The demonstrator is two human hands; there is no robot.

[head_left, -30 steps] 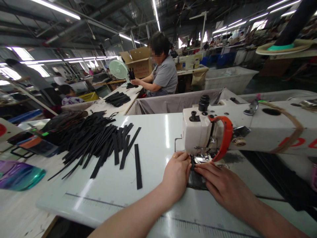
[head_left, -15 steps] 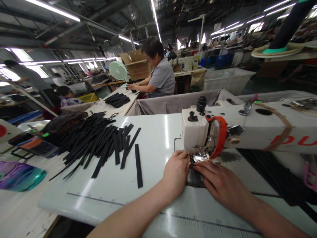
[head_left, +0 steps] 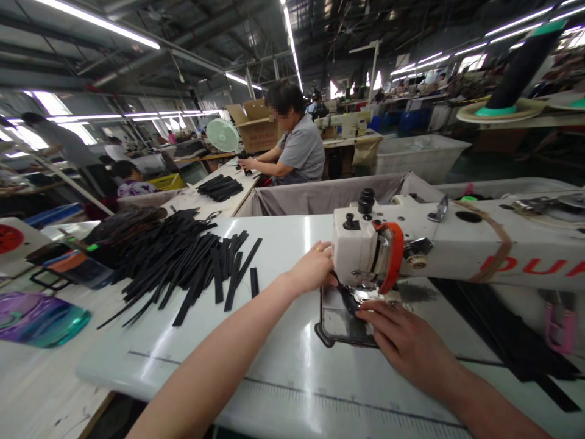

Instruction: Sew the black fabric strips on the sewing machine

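Observation:
A white sewing machine with an orange guard stands on the pale table. My left hand is at the left side of its head, the fingertips partly hidden behind it. A short dark strip lies by the presser foot, on the dark metal plate. My right hand is in front of the needle area, its fingers together and closed on the near end of this strip. Left of my left forearm, a black strip lies partly covered by the arm.
Many black strips are heaped at the left of the table. More long black strips and pink-handled snips lie under the machine arm. A purple-teal container stands far left. A co-worker sits across a fabric-lined bin.
My left hand has moved from the strip's front up and left, behind the machine head, uncovering the metal plate. My right hand stays near the presser foot. The view has shifted slightly.

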